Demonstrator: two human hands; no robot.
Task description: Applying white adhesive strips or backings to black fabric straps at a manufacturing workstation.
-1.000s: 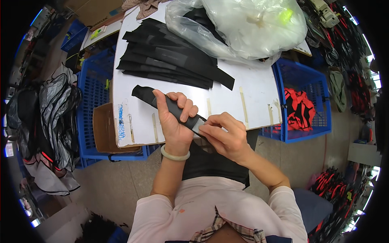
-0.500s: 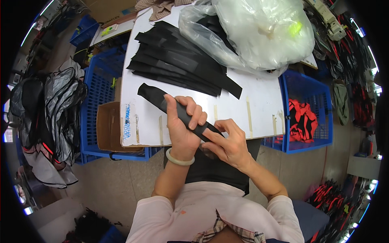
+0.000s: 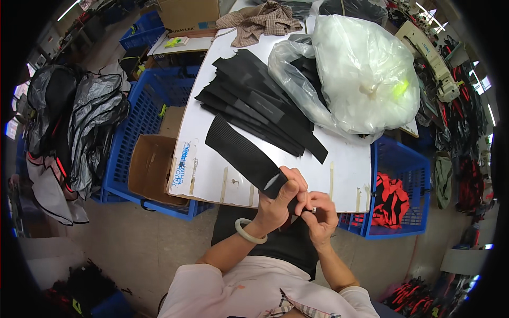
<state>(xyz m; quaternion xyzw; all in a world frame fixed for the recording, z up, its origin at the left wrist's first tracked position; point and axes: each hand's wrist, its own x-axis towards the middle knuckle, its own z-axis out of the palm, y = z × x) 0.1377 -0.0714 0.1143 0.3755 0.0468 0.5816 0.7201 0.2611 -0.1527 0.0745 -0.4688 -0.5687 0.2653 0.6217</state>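
My left hand (image 3: 277, 205), with a pale bangle (image 3: 249, 231) at its wrist, grips a ribbed black fabric strip (image 3: 238, 151) between thumb and fingers. The strip slants up and left over the white table and has a pale mark near my thumb. Close beside it, my right hand (image 3: 322, 221) is closed in a pinch at the strip's near end. A tiny whitish piece shows at its fingertips, too small to name. Further up the table lies a fanned pile of similar black strips (image 3: 254, 100).
A big clear plastic bag (image 3: 366, 74) stands at the table's (image 3: 209, 183) far right. A checked cloth (image 3: 260, 22) lies at the back. Blue crates flank the table: the left crate (image 3: 119, 164) holds a cardboard box (image 3: 151, 169), the right crate (image 3: 408, 159) red-and-black pieces.
The strip has flattened out, its face turned up, and my hands have shifted right and nearer to me. My right fingers have moved to the strip's near end. The view has shifted too.
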